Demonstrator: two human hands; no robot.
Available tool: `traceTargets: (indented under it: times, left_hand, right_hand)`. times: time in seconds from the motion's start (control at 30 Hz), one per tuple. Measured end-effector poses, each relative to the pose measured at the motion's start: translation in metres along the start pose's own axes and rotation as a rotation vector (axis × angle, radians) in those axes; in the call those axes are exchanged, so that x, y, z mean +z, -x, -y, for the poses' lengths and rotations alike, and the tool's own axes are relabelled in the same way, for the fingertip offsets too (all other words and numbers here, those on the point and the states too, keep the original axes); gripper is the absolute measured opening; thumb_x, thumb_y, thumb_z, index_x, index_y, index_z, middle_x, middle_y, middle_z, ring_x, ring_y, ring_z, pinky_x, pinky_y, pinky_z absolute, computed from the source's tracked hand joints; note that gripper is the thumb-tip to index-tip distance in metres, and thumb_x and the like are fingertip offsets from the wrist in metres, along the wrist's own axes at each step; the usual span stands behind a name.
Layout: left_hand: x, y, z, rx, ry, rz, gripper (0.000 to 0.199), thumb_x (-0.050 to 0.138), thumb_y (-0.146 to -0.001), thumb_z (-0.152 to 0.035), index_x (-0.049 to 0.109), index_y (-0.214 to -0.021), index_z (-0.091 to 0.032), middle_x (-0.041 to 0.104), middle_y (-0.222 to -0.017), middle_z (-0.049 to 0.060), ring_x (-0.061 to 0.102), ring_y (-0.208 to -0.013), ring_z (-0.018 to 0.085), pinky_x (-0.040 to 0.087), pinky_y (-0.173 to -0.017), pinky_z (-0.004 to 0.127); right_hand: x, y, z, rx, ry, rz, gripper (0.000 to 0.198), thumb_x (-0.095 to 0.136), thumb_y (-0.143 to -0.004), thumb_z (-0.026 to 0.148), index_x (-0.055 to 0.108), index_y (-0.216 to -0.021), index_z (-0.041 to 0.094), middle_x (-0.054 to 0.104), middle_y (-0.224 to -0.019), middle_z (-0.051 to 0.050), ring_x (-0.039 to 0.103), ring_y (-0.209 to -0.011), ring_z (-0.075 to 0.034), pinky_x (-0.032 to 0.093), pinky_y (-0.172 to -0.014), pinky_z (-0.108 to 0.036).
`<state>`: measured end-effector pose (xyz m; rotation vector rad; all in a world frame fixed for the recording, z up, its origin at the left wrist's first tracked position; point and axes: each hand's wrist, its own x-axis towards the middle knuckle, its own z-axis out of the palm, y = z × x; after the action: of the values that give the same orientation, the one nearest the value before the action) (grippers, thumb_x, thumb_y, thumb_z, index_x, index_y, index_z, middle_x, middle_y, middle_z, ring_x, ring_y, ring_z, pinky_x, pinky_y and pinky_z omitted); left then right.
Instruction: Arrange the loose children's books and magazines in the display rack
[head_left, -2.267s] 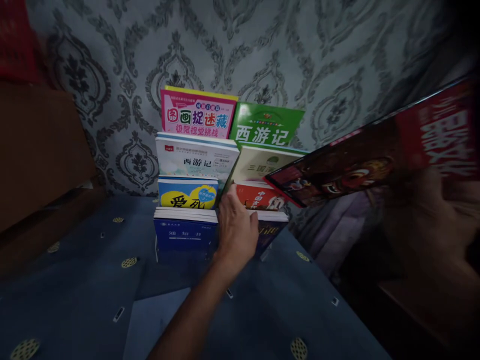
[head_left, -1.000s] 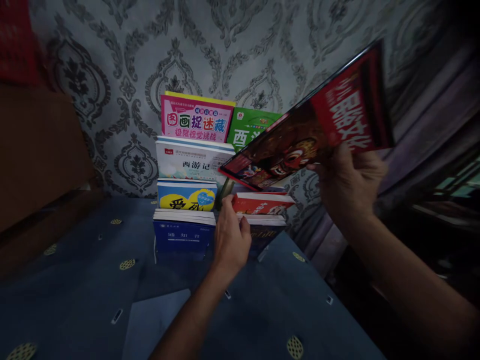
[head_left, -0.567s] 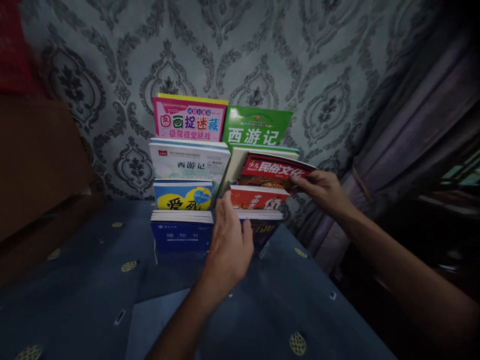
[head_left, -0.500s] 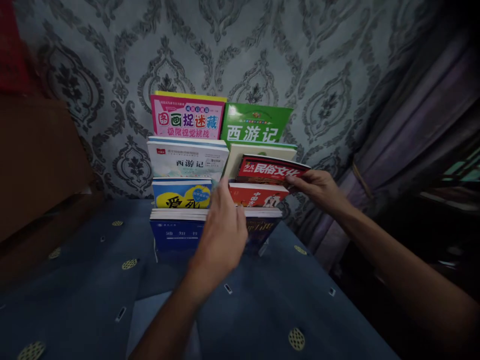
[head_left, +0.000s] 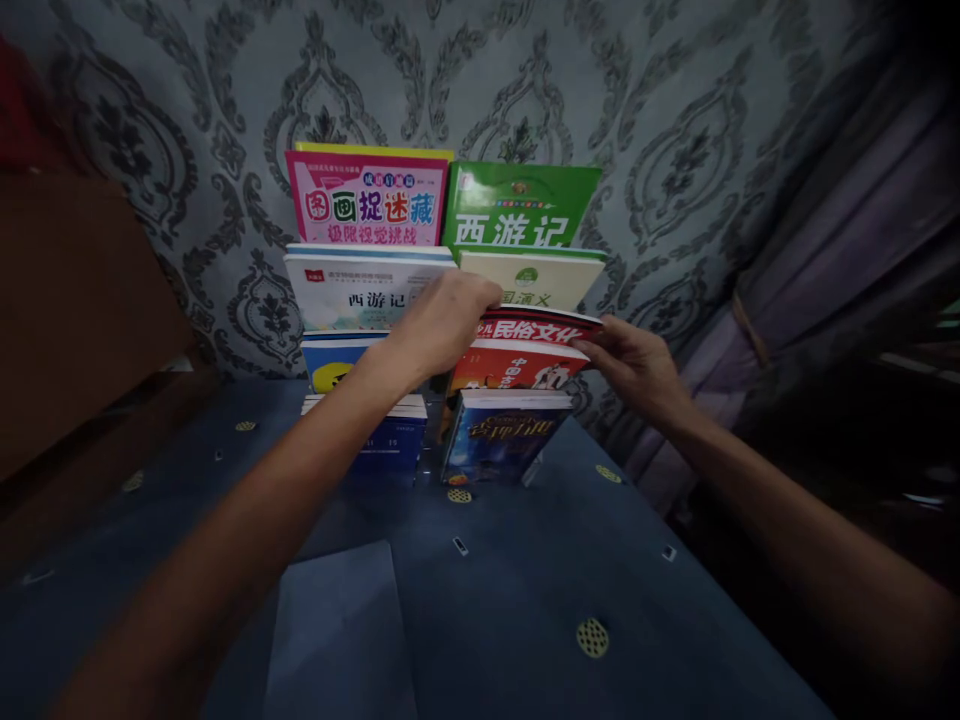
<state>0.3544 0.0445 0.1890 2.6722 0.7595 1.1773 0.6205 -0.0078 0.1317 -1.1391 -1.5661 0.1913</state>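
Behind, damask wallpaper (head_left: 517,100), blue tabletop (head_left: 510,590), right fingers (head_left: 602,359) pinching dark-red book (head_left: 536,330) (left fingers (head_left: 484,292), grip unclear)

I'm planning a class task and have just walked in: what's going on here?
Books stand in two stepped columns on a blue cloth. A person's right hand holds the red book by its right edge, between the cream book behind and the orange book in front. The left hand is near the red book's left end; whether it touches it is unclear.
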Motion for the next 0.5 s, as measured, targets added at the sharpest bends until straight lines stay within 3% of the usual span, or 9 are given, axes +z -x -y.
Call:
traceTargets:
  times: [0.2,0.37,0.5]
  left_hand:
    - [-0.003,0.003,0.006,-0.028,-0.064,0.053,0.029,0.049,-0.088,-0.011,0.076,-0.095,-0.018,0.075,-0.099,0.01,0.067,-0.099,0.021,0.049,-0.095,0.035]
    - [-0.01,0.0,0.008,0.001,-0.093,0.107,0.034,0.048,-0.085,-0.007,0.078,-0.097,-0.017,0.078,-0.097,0.009,0.068,-0.095,0.02,0.05,-0.09,0.032]
    - [-0.012,0.0,0.011,0.023,-0.037,0.108,0.032,0.052,-0.084,-0.007,0.079,-0.096,-0.016,0.078,-0.096,0.009,0.07,-0.093,0.02,0.051,-0.089,0.032]
  right_hand:
    - [-0.001,0.003,-0.008,0.032,-0.05,0.161,0.04,0.073,-0.08,0.059,0.07,-0.083,0.019,0.07,-0.073,-0.002,0.063,-0.064,-0.014,0.059,-0.065,-0.028]
    - [0.001,0.018,-0.004,-0.055,0.079,0.03,0.039,0.061,-0.093,0.039,0.063,-0.129,0.023,0.072,-0.092,-0.004,0.068,-0.069,-0.014,0.059,-0.066,-0.028]
    - [0.005,0.02,0.001,-0.145,0.201,-0.017,0.039,0.056,-0.093,0.029,0.065,-0.131,0.023,0.072,-0.097,-0.005,0.067,-0.069,-0.014,0.059,-0.065,-0.028]
